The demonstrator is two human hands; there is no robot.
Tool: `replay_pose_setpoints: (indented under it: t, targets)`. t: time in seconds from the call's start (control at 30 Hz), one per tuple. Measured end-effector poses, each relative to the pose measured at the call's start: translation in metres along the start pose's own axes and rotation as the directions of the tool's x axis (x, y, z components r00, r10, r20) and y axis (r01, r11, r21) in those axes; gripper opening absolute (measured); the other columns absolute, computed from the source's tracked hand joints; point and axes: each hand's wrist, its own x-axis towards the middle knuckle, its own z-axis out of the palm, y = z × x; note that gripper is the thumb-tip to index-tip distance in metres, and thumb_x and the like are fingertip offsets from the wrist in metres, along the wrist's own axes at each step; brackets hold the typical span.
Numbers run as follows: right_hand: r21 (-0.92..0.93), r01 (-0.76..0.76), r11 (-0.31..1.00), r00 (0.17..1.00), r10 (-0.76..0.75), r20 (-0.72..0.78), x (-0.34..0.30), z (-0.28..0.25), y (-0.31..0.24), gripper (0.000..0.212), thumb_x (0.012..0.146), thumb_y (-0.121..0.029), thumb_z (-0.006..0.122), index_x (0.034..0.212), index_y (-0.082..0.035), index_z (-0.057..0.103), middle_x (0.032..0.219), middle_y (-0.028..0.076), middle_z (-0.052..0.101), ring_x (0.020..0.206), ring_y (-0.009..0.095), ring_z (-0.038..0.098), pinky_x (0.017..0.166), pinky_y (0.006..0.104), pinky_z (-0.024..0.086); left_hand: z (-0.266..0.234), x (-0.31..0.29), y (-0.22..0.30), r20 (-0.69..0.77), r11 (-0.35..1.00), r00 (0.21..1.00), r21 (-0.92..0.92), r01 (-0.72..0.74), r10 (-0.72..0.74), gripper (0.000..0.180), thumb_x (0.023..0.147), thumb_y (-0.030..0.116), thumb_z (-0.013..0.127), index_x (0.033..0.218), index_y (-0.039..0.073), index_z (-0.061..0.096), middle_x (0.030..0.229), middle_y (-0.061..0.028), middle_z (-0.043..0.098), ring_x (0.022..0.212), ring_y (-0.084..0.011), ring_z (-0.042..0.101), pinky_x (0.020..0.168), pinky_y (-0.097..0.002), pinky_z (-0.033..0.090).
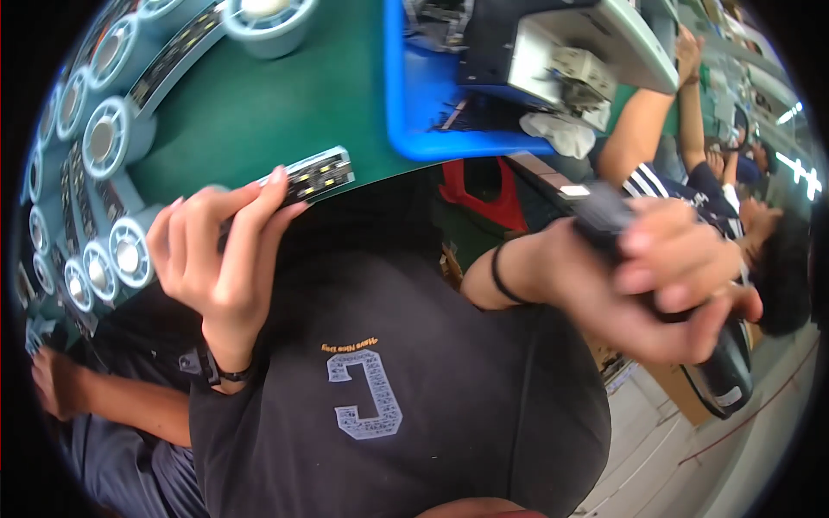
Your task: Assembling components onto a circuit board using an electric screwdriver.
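My left hand (220, 246) pinches a narrow circuit board strip (319, 175) between thumb and fingers. The strip is black with small pale and yellow parts along it and a light edge. Its free end points right, over the near edge of the green table. On the right, my right hand (661, 276) is wrapped round a black handheld tool (727, 367). Motion blurs this hand, and its fingers hide the tool's middle, so the exact kind is unclear. Tool and strip are well apart.
Light blue round holders (108, 138) with metal centres stand along the left of the green table (285, 112), with more board strips (177, 52) among them. A blue tray (397, 104) holds a black-and-white machine (527, 52). Another person's arm (639, 129) is behind it.
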Motion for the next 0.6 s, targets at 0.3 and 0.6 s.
replay_pose_setpoints:
  t: [0.3, 0.6]
  targets:
    - [-0.309, 0.038, 0.95, 0.997, -0.059, -0.057, 0.067, -0.072, -0.007, 0.025, 0.095, -0.019, 0.047, 0.072, -0.009, 0.043, 0.065, 0.003, 0.042, 0.05, 0.018, 0.043, 0.058, 0.0341, 0.046, 0.015, 0.016, 0.016, -0.012, 1.0, 1.0, 0.007, -0.025, 0.025, 0.033, 0.07, 0.027, 0.089, 0.101, 0.018, 0.082, 0.086, 0.0052, 0.066, 0.078, -0.0156, 0.061, 0.08, -0.0334, 0.045]
    - [-0.315, -0.064, 0.947, 0.996, 0.042, -0.076, 0.046, -0.039, 0.007, 0.014, 0.094, -0.017, 0.047, 0.08, -0.011, 0.047, 0.066, 0.003, 0.042, 0.049, 0.017, 0.043, 0.056, 0.0364, 0.046, 0.009, 0.013, 0.016, 0.05, 0.999, 0.998, -0.033, 0.034, -0.033, 0.033, 0.071, 0.019, 0.09, 0.103, 0.015, 0.082, 0.089, 0.0019, 0.068, 0.083, -0.0182, 0.062, 0.081, -0.034, 0.044]
